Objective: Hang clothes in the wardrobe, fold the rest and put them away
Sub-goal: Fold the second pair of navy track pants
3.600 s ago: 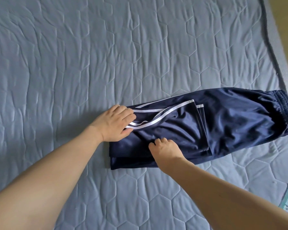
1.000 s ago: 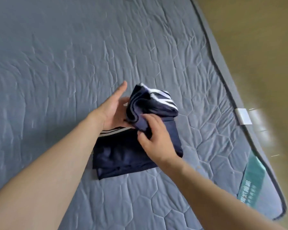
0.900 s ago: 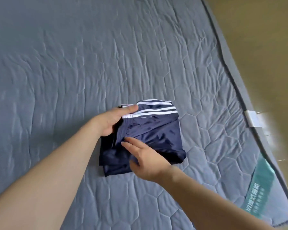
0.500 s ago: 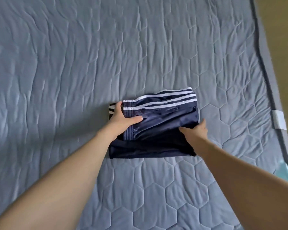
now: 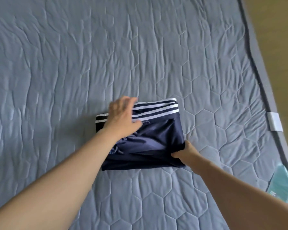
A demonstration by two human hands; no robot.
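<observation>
**Folded track pants under both hands on the mattress**

The left hand (image 5: 121,117) lies flat on the top of the folded navy track pants (image 5: 155,140), its fingers straight and spread loosely, holding nothing; the fingertips reach past the far edge of the bundle and are blurred, so how firmly they press cannot be told. Just to the right of those fingers run three white stripes (image 5: 156,108) along the far edge of the top fold. To the left of the wrist, a lower layer of the pants sticks out with its own short bit of stripes.

The right hand (image 5: 186,153) grips the near right corner of the bundle: the thumb lies on top of the cloth and the fingers are tucked under it, out of sight. The shiny fabric between the two hands shows a few shallow creases running towards the pinched corner.

The pants lie in a compact, roughly square stack on a grey quilted mattress (image 5: 90,55) stitched in hexagons, which spreads out well beyond both hands on every side. Far to the right of the right hand, the dark piped edge of the mattress curves down the view, with a white tag (image 5: 275,121) fixed on it. Nearer the right forearm, at that same edge, sits a green label (image 5: 280,185). Beyond the edge is a tan floor (image 5: 276,22).
</observation>
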